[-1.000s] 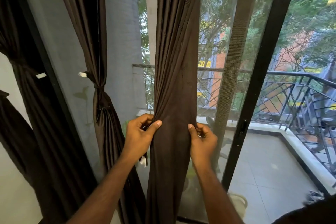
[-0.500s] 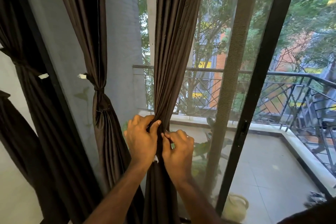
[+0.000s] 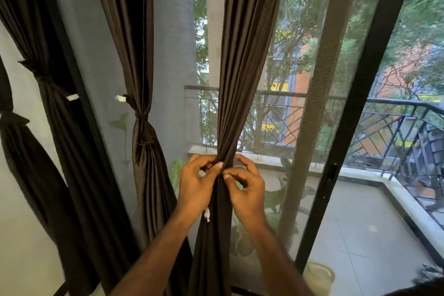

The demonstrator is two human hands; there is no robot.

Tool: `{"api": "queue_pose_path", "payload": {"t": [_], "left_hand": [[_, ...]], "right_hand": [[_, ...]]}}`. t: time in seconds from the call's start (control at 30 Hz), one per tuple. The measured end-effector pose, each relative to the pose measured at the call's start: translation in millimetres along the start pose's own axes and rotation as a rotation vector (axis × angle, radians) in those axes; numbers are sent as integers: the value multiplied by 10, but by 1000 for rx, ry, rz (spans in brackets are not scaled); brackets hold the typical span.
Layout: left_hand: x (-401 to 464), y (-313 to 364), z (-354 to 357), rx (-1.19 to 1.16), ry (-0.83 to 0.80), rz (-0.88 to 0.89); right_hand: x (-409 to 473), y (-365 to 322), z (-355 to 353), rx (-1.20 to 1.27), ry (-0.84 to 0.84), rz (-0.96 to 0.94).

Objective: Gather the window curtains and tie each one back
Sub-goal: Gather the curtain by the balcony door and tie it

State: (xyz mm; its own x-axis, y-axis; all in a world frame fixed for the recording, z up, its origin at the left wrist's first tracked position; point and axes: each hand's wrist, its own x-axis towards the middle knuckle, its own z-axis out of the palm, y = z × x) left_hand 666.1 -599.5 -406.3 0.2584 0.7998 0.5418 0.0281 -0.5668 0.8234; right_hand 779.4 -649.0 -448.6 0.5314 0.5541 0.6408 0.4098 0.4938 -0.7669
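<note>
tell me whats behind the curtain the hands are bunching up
Behind the gathered curtain is the glass pane, with the balcony railing and trees beyond. The left hand and right hand grip it; whatever lies directly behind the fabric is covered.

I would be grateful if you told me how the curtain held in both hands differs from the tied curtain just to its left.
The held curtain is cinched only by the left hand and right hand; the tied curtain is bound by its own knotted band.
The held curtain is gathered lower down; the tied curtain is pinched higher.
The held curtain hangs before clear glass; the tied curtain hangs before a grey wall.
Both are dark brown and pleated.
</note>
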Motion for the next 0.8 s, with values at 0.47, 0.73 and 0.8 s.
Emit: {"api": "queue_pose_path", "payload": {"t": [0.47, 0.73, 0.8], "left_hand": [[-205, -28, 71, -90, 79, -162], [-133, -98, 56, -84, -56, -101], [-117, -128, 70, -84, -102, -86]], "right_hand": [[-8, -48, -10, -86, 43, -21], [-21, -16, 8, -115, 42, -60], [-37, -36, 6, -133, 39, -78]]}}
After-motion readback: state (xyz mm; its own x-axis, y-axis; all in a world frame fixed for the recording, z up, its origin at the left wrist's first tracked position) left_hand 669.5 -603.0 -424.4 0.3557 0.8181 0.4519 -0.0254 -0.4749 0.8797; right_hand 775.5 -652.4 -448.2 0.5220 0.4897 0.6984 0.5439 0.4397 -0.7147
